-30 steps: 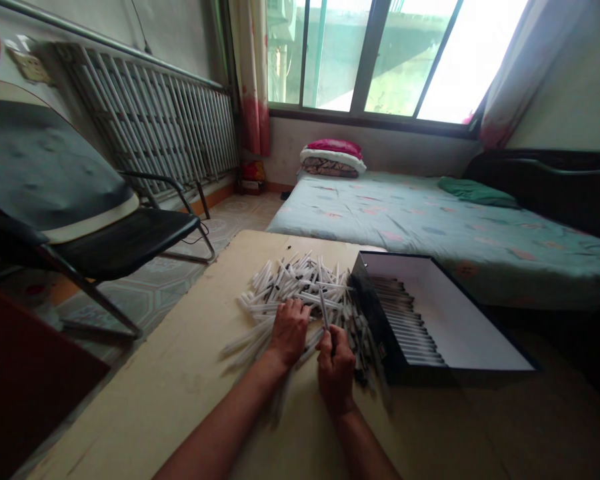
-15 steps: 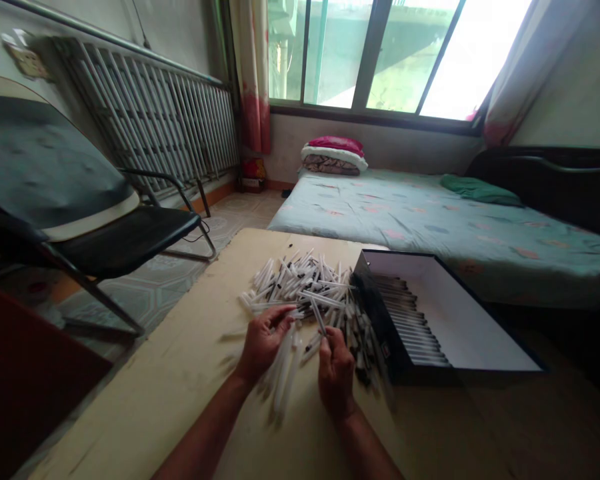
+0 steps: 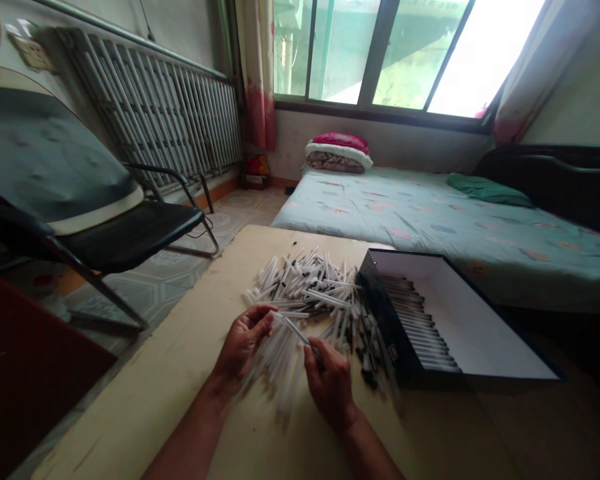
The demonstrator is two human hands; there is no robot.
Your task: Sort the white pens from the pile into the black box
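A heap of white pens with black tips [image 3: 310,293] lies on a pale wooden table [image 3: 180,393]. My left hand [image 3: 240,347] is curled around a bundle of white pens [image 3: 280,363] held just above the table. My right hand [image 3: 330,383] pinches a single white pen [image 3: 293,328] that slants up to the left toward my left hand's fingertips. To the right of the heap stands an open dark box [image 3: 460,327] with a white inside and a row of pens along its left side.
A black chair [image 3: 105,233] stands on the tiled floor left of the table. Behind the table is a bed [image 3: 430,220] with a light green cover and folded bedding [image 3: 337,153]. A radiator [image 3: 155,113] runs along the left wall under the window.
My left hand has come off the heap with a bundle of pens and drawn back toward me. My right hand has tilted its pen to the left toward that bundle.
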